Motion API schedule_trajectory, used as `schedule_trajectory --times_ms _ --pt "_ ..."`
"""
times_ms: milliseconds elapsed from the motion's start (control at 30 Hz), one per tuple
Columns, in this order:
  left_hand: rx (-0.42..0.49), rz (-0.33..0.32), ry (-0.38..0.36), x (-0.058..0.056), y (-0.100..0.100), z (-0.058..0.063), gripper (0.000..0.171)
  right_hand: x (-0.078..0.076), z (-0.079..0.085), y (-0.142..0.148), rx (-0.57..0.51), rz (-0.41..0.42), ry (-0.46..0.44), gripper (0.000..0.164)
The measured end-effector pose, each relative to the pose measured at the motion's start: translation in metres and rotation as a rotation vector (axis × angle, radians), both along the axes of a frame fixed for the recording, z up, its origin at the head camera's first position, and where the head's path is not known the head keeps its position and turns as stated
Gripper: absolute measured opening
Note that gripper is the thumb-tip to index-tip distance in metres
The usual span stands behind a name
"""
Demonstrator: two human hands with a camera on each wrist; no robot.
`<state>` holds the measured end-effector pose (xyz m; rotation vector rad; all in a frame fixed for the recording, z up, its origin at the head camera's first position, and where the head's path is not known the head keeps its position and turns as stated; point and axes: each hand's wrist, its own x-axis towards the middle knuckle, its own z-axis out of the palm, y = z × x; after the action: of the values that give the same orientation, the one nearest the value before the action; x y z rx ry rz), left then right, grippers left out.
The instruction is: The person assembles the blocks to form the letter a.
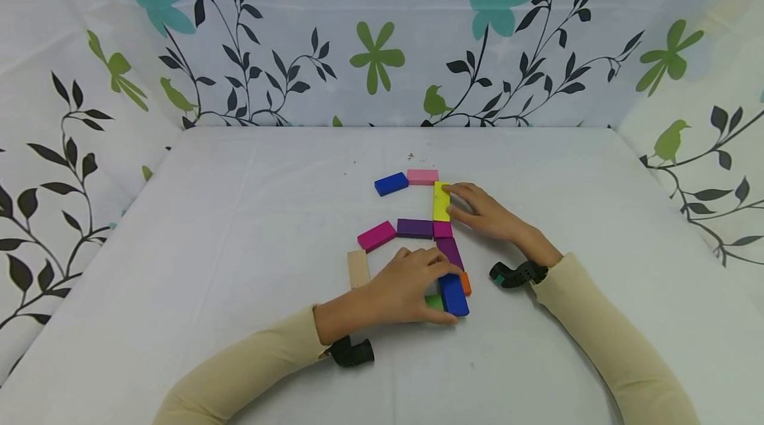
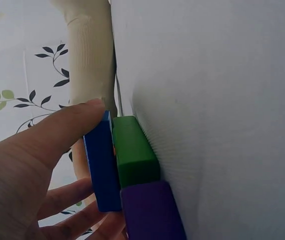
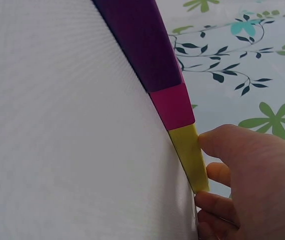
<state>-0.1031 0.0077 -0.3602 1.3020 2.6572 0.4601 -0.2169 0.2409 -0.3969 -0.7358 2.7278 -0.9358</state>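
My left hand (image 1: 406,286) pinches a dark blue block (image 1: 455,297) by its two ends, thumb at the near end and fingers at the far one. In the left wrist view, this block stands tight against a green block (image 2: 135,150), with a purple block (image 2: 151,210) in line beyond. The right hand (image 1: 486,213) holds a yellow block (image 1: 441,203) at its right edge, one fingertip over its far end. A short magenta block (image 1: 442,230) adjoins the yellow one. An orange block (image 1: 467,284) partly shows behind the blue block.
Other blocks lie in a loose outline on the white table (image 1: 239,246): blue (image 1: 391,183), pink (image 1: 422,177), dark purple (image 1: 414,228), magenta (image 1: 377,236), purple (image 1: 450,253) and plain wood (image 1: 358,269). The left hand hides some of them. Patterned cloth (image 1: 298,27) hangs behind.
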Motion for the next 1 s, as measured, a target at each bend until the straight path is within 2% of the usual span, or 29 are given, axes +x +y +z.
schedule_trajectory --times_ms 267,600,1000 --pt "0.014 -0.01 -0.015 -0.004 -0.003 -0.001 0.065 0.0 0.001 0.0 0.003 -0.001 0.007 0.056" --pt "0.046 -0.113 -0.028 -0.007 -0.008 -0.004 0.051 -0.001 -0.001 0.001 0.0 0.007 0.009 0.056" --pt "0.036 -0.163 -0.035 -0.014 -0.007 -0.005 0.04 -0.001 -0.001 0.0 -0.004 0.016 0.023 0.056"
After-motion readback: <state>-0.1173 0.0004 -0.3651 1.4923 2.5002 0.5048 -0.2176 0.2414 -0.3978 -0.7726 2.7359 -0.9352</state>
